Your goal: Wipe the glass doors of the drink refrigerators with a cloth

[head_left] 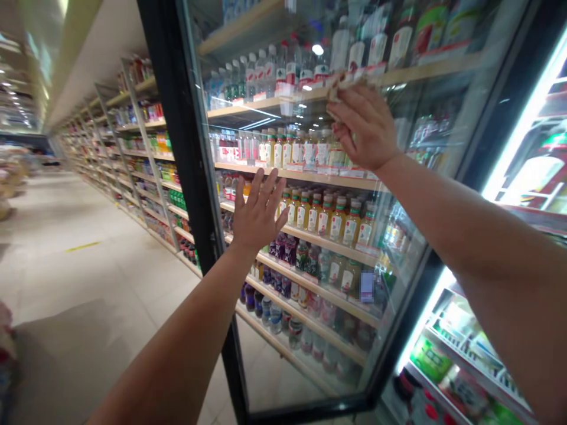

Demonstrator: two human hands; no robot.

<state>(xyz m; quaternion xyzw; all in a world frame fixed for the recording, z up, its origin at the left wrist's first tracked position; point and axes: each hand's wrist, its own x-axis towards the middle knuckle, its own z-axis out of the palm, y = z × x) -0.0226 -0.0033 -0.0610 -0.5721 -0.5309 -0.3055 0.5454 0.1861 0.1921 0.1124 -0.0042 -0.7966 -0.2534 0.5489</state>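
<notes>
A glass door [305,348] with a black frame stands swung out from a lit cooler. My right hand [365,121] presses a crumpled, light brownish cloth [343,85] against the upper part of the glass, its fingers bent over it. Lower and to the left, my left hand [259,209] lies on or just before the glass, fingers spread, holding nothing. Through the pane show shelves of bottled drinks, among them a row of yellow juice bottles [325,218]. Part of the cloth is hidden under my right fingers.
To the right, the cooler's lit shelves [469,354] hold packaged goods. Long store shelving [142,141] with drinks runs back along the left. A pale tiled floor [106,277] with a yellow strip [82,247] stretches beside it.
</notes>
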